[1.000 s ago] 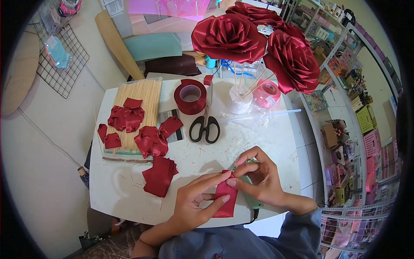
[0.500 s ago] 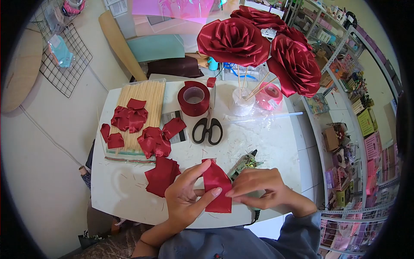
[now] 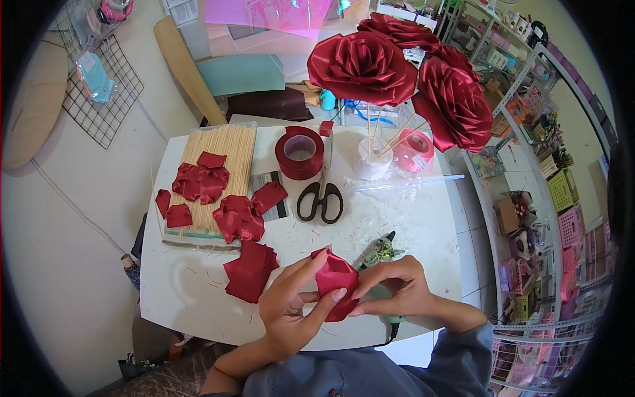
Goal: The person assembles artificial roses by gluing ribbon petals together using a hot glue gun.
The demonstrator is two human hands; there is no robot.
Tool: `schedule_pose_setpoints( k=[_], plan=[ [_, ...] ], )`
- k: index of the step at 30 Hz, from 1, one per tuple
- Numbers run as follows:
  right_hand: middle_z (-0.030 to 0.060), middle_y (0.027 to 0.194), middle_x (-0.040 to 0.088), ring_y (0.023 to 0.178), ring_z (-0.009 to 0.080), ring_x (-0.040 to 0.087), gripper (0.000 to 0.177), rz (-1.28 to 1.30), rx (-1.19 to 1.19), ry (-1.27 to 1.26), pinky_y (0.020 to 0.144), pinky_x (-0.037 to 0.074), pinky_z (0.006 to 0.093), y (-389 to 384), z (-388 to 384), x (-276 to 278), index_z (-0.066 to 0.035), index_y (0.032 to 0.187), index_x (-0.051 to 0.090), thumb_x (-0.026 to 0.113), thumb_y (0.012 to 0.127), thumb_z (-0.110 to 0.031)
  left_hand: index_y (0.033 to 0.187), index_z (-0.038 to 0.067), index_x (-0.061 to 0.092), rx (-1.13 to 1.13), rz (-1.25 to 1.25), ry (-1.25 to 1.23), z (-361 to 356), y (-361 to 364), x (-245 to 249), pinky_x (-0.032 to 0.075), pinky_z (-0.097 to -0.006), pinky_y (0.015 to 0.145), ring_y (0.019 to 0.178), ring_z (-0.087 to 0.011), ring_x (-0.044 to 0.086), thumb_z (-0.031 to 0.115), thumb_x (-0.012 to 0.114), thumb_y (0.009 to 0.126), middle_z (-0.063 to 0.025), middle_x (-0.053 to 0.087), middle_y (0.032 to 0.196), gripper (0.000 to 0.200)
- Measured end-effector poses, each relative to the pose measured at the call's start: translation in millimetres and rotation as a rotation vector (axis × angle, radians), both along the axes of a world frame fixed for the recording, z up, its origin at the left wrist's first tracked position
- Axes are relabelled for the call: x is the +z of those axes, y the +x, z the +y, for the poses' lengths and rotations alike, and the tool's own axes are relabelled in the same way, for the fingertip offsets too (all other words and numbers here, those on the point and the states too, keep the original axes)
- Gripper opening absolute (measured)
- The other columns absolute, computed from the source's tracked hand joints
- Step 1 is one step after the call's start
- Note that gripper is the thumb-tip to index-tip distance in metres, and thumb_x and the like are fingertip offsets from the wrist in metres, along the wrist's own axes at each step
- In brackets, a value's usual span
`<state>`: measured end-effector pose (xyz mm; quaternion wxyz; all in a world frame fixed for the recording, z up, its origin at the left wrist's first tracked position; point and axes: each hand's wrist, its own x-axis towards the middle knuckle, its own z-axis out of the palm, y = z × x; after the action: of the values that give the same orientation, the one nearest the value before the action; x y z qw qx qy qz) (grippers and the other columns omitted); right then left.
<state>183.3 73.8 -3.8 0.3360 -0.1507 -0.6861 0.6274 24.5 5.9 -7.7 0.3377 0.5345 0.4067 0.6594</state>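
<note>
A piece of red satin ribbon (image 3: 335, 281) is held between both hands above the front of the table, its lower right part folded over. My left hand (image 3: 294, 301) grips its left side, thumb on the front and fingers behind. The thumb and index finger of my right hand (image 3: 393, 291) pinch its right edge. A green glue gun (image 3: 378, 253) lies just behind my right hand, partly hidden. To the left of my left hand is a stack of cut red ribbon pieces (image 3: 250, 271). Black-handled scissors (image 3: 319, 202) lie beyond the hands.
Shaped red petals (image 3: 239, 218) lie beside and on a bundle of wooden sticks (image 3: 221, 152). Behind the scissors is a red ribbon roll (image 3: 299, 153). Large red ribbon roses (image 3: 362, 68) stand on sticks in a white holder (image 3: 372, 161), near a pink roll (image 3: 415, 149). Shelves fill the right.
The ribbon piece, flat and longer before, now has its lower right part folded in. My right thumb and index finger have closed on its edge.
</note>
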Motion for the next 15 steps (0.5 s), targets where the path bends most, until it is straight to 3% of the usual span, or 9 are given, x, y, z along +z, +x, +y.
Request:
schedule_pose_setpoints(
  k=[6, 9, 15],
  plan=[
    [0.0090, 0.072, 0.060, 0.072, 0.0134, 0.058, 0.017, -0.032, -0.100, -0.267, 0.070, 0.047, 0.0254, -6.0, -9.9, 5.4, 0.000, 0.072, 0.057, 0.067, 0.062, 0.009, 0.112, -0.006, 0.043, 0.011, -0.004, 0.013, -0.2, -0.1, -0.4, 0.053, -0.0292, 0.071, 0.094, -0.0230, 0.052, -0.011, 0.057, 0.070, -0.0191, 0.045, 0.109, 0.045],
    [0.0086, 0.074, 0.060, 0.071, 0.0108, 0.059, 0.012, -0.013, -0.093, -0.190, 0.068, 0.048, 0.0214, -6.7, -8.8, 0.1, 0.001, 0.074, 0.055, 0.064, 0.068, 0.005, 0.112, -0.006, 0.043, 0.019, -0.011, -0.010, -0.8, 0.2, -0.5, 0.053, -0.0279, 0.071, 0.095, -0.0225, 0.051, -0.011, 0.057, 0.070, -0.0189, 0.044, 0.110, 0.044],
    [0.0071, 0.075, 0.060, 0.072, 0.0100, 0.058, 0.012, -0.010, -0.103, -0.244, 0.067, 0.048, 0.0213, -8.0, -9.6, -1.8, 0.001, 0.075, 0.055, 0.064, 0.068, 0.005, 0.114, -0.006, 0.042, -0.003, -0.003, -0.054, -2.2, -0.9, 2.2, 0.051, -0.0251, 0.075, 0.100, -0.0200, 0.048, -0.012, 0.053, 0.073, -0.0170, 0.043, 0.112, 0.043]
  ],
)
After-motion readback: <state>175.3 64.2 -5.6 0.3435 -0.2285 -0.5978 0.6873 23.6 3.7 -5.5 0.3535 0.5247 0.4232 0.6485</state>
